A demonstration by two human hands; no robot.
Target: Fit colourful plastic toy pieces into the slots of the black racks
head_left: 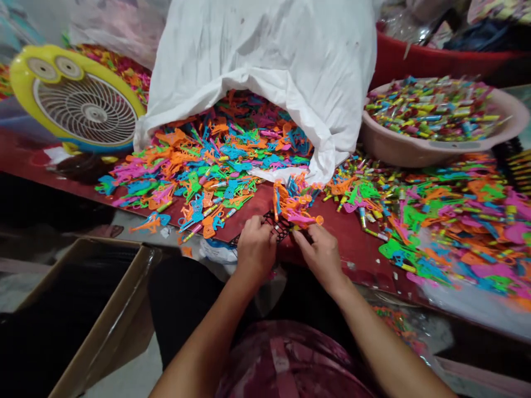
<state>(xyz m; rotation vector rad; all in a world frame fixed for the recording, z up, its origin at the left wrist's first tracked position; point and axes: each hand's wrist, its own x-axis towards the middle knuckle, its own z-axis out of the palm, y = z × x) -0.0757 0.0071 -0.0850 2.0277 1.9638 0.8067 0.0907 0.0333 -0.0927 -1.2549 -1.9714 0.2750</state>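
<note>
At the lower left, below the table's near edge, stands an open cardboard box [124,318] with dark contents. At the middle of the near edge of the red table [346,224], the left hand [256,246] has its fingers curled closed on a black plastic mesh [284,231]; the right hand [323,255] is half curled, thumb tip at the mesh's right end, and I cannot tell whether it grips. Just beyond the mesh sits a small heap of mostly orange plastic toy pieces [296,203]. A larger, multicoloured pile [456,221] runs to the near edge on the right. Farther back are a yellow fan [95,113] on the left, an open white sack [265,38] spilling similar pieces, and a pink basin [418,152] of small labelled tubes [435,110]
</note>
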